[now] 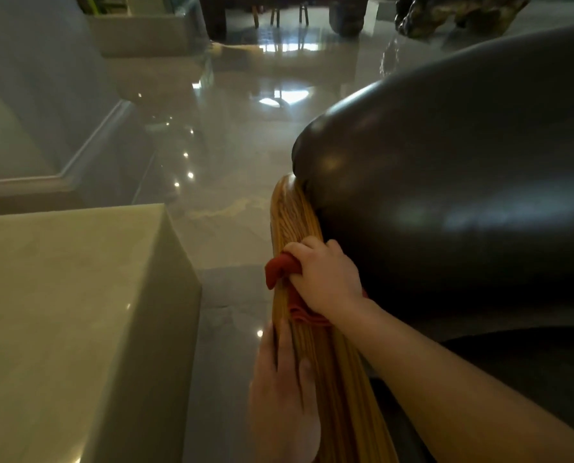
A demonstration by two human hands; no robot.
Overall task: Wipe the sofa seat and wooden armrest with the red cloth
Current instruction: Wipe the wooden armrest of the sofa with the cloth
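Observation:
A light wooden armrest with strong grain runs from the bottom centre up to a rounded end beside the dark, glossy sofa cushion. My right hand is closed on the red cloth, pressing it on the top of the armrest about halfway along. Part of the cloth bunches out to the left of my fingers and part shows under my wrist. My left hand lies flat with fingers spread on the outer side of the armrest, nearer to me. The sofa seat is mostly hidden.
A pale stone-topped table or block stands at the left, close to the armrest, with a strip of glossy floor between them. Farther off are a dark wooden table and a dark rock-like sculpture.

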